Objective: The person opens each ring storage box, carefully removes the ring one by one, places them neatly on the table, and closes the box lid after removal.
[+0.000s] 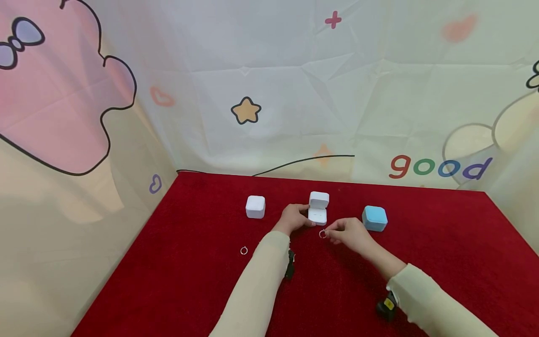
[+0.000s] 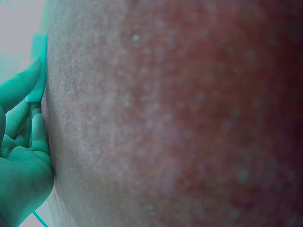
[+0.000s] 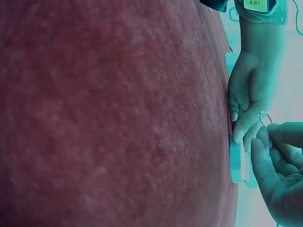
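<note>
A white ring box [image 1: 318, 200] stands on the red cloth with its lid raised, showing a white cushion inside. My left hand [image 1: 291, 218] grips this box from its left side, thumb near the front corner. In the left wrist view, the thumb and fingers of that hand [image 2: 23, 163] lie against the box [image 2: 40, 49]. Just in front of the box, my right hand [image 1: 350, 234] pinches a thin silver ring [image 1: 320, 234] between thumb and fingertips. The right wrist view shows this ring [image 3: 269, 116] upright above the pinching fingers, its band partly hidden by them.
A closed white box [image 1: 255, 207] stands left of the open one, and a closed light-blue box [image 1: 375, 218] is close behind the right hand. Another silver ring [image 1: 244, 247] lies on the red cloth [image 1: 189, 262], left of the left forearm. A printed curtain [image 1: 269, 70] hangs behind the table.
</note>
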`<state>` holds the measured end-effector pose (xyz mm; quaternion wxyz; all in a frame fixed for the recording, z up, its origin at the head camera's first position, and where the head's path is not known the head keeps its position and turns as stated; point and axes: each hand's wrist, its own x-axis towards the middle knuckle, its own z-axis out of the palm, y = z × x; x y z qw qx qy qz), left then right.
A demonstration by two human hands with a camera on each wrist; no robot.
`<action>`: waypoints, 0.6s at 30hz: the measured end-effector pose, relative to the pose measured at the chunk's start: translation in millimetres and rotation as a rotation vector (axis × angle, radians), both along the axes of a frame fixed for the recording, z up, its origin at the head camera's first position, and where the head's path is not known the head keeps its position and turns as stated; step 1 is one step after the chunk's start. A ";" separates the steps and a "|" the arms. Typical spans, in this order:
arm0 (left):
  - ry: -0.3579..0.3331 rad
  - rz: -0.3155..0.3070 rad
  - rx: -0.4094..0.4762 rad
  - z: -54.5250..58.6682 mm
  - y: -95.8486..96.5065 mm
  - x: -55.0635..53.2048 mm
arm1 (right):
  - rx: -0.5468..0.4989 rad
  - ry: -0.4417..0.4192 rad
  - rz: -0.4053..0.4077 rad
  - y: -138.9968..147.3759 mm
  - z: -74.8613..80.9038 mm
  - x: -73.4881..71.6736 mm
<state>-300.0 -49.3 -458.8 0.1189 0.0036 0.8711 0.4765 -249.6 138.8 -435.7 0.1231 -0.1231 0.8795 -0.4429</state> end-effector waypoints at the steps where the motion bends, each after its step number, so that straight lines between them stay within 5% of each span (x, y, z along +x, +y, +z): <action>1: 0.001 0.000 0.001 0.1 0.0 0.0 | -0.006 -0.003 0.003 -0.1 -0.7 0.7; 18: 0.008 -0.003 -0.010 0.5 -0.2 -0.7 | -0.064 -0.053 0.057 -5.8 -9.2 11.6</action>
